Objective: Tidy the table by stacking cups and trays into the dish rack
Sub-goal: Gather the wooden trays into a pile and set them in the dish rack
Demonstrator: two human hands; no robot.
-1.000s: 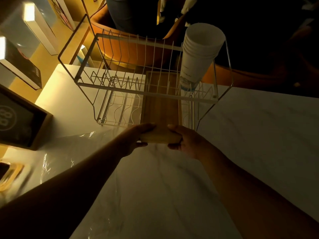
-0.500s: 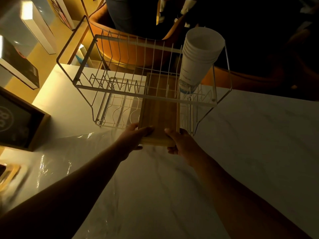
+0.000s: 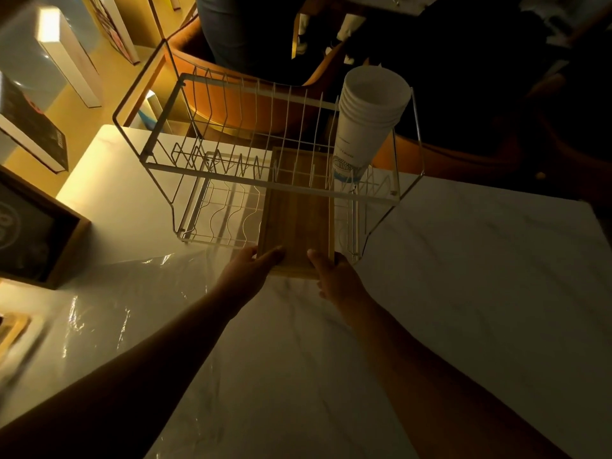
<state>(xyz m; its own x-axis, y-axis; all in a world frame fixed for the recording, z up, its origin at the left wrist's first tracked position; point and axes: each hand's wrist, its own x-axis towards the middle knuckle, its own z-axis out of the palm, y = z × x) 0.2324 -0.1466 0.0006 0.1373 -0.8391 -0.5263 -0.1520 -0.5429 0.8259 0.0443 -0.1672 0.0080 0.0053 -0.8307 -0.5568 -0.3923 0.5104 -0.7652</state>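
Observation:
A white two-tier wire dish rack point(image 3: 212, 180) stands at the far side of the marble table point(image 3: 463, 293). A wooden tray point(image 3: 298, 220) lies lengthwise in the rack's lower tier, its near end sticking out over the front rail. My left hand point(image 3: 246, 273) grips the tray's near left corner and my right hand point(image 3: 334, 276) grips its near right corner, thumbs on top. A stack of several white paper cups point(image 3: 367, 120) leans upright in the right end of the upper tier.
A dark box with a wooden frame point(image 3: 39, 233) sits at the table's left edge. Clear plastic film point(image 3: 126, 293) covers the near left of the table. Another wooden tray's corner point(image 3: 13, 329) shows at the far left. Orange chairs point(image 3: 251, 104) and a person stand behind the rack.
Both hands have pushed the wooden tray farther into the rack's lower tier; less of it sticks out at the front than a second ago.

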